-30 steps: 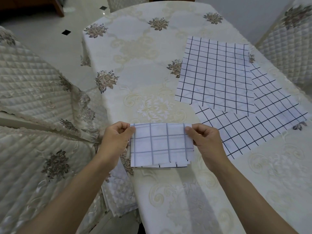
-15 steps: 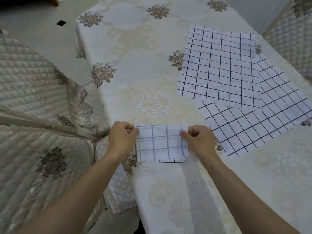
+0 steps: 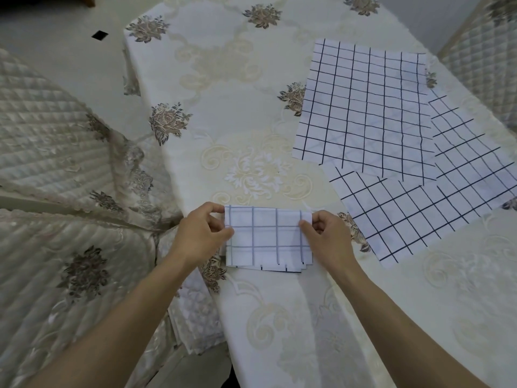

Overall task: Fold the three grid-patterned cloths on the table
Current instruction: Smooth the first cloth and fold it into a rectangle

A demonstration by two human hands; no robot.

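Tablecloth (image 3: 223, 79) floral under folded cloth (image 3: 265, 239); quilted chair (image 3: 50, 130) beside.

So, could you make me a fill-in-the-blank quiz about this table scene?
The small cloth pinched by the left hand and right hand is already ____.
Besides it, ____ cloths lie unfolded on the table.
The far flat cloth lies partly ____ the near flat cloth.
Missing words: folded; two; over.

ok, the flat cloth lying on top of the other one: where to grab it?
Probably pinch the top cloth at its near-left corner, coming from the left. That whole left edge lies on bare tablecloth, while its near and right edges overlap the lower cloth, so pinching there could catch both.
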